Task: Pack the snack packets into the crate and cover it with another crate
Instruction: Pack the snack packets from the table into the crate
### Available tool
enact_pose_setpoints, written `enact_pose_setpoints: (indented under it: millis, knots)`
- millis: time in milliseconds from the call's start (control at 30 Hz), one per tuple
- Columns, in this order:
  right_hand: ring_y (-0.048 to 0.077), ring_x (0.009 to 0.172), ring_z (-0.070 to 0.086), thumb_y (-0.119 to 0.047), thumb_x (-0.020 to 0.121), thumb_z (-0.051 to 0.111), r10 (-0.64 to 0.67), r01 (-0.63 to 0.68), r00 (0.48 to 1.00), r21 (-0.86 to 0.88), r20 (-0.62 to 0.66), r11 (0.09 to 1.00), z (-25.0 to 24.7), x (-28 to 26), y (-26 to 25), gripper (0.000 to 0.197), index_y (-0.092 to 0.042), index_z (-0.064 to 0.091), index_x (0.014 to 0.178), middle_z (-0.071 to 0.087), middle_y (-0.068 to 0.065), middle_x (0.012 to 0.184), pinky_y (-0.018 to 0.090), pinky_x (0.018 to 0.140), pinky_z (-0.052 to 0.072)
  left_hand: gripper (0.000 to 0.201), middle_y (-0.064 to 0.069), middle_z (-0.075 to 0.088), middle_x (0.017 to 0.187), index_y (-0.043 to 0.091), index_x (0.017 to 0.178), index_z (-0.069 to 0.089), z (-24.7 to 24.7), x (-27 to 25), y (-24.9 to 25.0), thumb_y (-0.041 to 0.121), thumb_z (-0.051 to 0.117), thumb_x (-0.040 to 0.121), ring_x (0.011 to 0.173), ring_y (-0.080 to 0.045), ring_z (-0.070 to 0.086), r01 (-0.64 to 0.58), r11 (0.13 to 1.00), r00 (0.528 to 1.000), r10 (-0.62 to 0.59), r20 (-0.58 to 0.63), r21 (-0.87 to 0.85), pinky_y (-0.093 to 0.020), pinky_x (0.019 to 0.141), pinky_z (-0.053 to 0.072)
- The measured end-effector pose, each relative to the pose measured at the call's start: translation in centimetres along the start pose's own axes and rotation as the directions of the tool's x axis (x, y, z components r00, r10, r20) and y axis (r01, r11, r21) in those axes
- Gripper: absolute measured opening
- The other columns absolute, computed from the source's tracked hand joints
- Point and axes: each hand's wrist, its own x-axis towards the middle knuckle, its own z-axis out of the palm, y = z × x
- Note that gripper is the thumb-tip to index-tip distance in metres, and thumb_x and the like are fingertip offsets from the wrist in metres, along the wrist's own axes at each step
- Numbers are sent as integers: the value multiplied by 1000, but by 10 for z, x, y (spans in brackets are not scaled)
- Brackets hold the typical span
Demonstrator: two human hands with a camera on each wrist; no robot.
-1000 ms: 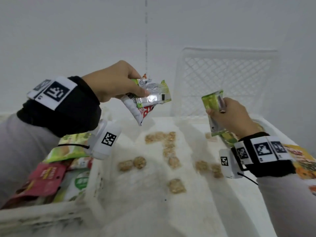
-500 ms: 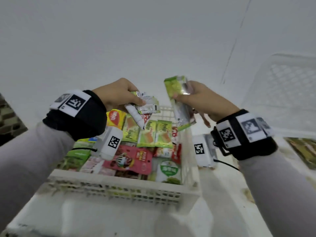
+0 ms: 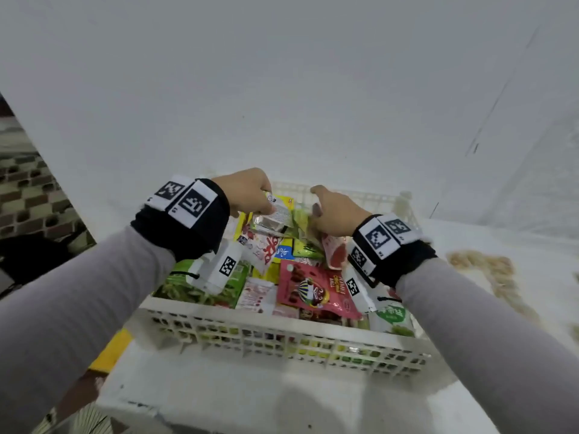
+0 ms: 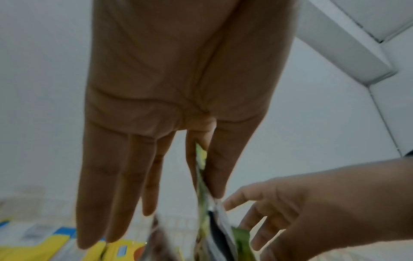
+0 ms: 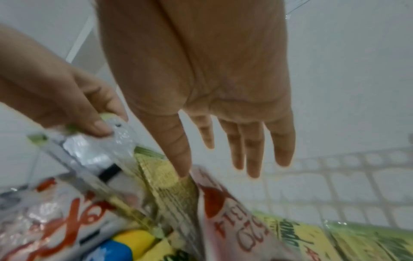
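Over the far side of the packet-filled crate (image 3: 282,336), the left hand (image 3: 247,192) pinches a silver-and-green snack packet (image 3: 274,216) between thumb and forefinger; the right hand (image 3: 332,214) hangs beside it, fingers straight, holding nothing.

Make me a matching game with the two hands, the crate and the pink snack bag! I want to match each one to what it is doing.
Things:
1. left hand
2. right hand
3. crate
4. pink snack bag

States:
A. full of snack packets
B. lying flat on top of the pile
C. pinching a silver and green packet
D. fingers straight, holding nothing

Pairs: 1-C, 2-D, 3-A, 4-B
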Motion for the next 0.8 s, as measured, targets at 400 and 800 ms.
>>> enact_pose_setpoints:
  millis: [400,800]
  knots:
    - [-3,111,55,-3,79,71,-518,429,841,392,156,814,-33,-35,-24,46,-26,56,116,61,-7,119,14,90,42,9,20,38,75,26,95,62,-9,-84,-11,21,63,87,67,-2,41,-222,972,899,235,-371,80,-15,56,27]
    - [15,54,40,-17,87,66,-317,451,641,-8,698,893,-26,-40,3,22,-6,52,72,47,3,61,28,54,36,25,-2,43,58,12,103,48,101,-90,16,-3,56,85,51,-15,43,-242,959,913,175,-367,-146,-34,54,38]
